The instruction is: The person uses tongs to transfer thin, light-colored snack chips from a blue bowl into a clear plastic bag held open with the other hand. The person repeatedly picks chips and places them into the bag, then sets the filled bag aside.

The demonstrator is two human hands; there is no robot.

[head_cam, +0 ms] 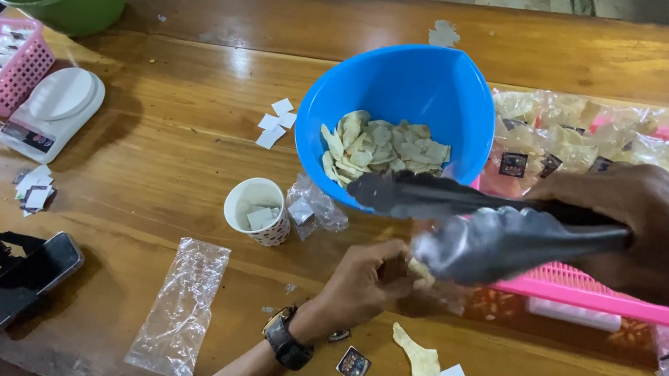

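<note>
Head | filled clear packets (621, 137) on pink tray (598, 299) | white square labels (276, 123) by blue bowl (400, 92)

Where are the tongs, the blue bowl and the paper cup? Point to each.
tongs (486, 227), head view, on the upper arm near its middle.
blue bowl (401, 84), head view, on the bare inner wall above the chips.
paper cup (251, 192), head view, on the rim at the left.
</note>
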